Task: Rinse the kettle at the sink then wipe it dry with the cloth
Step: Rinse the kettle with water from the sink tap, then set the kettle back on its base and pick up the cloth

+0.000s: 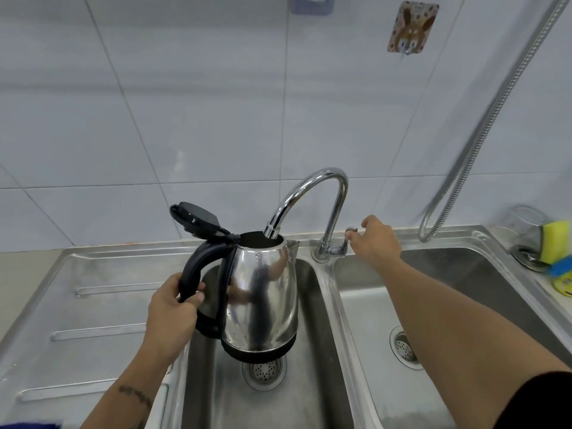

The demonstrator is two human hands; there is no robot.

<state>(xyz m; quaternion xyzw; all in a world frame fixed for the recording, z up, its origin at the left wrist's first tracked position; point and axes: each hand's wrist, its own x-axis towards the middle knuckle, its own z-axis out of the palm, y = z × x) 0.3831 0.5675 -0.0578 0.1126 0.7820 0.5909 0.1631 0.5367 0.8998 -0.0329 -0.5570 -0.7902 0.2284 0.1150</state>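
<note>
A shiny steel kettle [263,298] with a black handle and base hangs over the left sink basin [278,397]. Its black lid [195,218] is flipped open to the left. My left hand [173,308] is shut on the kettle's handle. The chrome tap spout [309,193] curves down so that its nozzle sits in the kettle's mouth. My right hand [376,239] reaches to the tap lever [349,232], fingers closed on it. I cannot tell whether water is running. A dark blue cloth edge [29,425] shows at the bottom left corner.
A ribbed steel draining board [93,305] lies to the left, and a second basin [433,305] to the right. A yellow sponge [557,239] and a clear glass [526,230] stand at the far right. A metal hose [483,128] hangs along the tiled wall.
</note>
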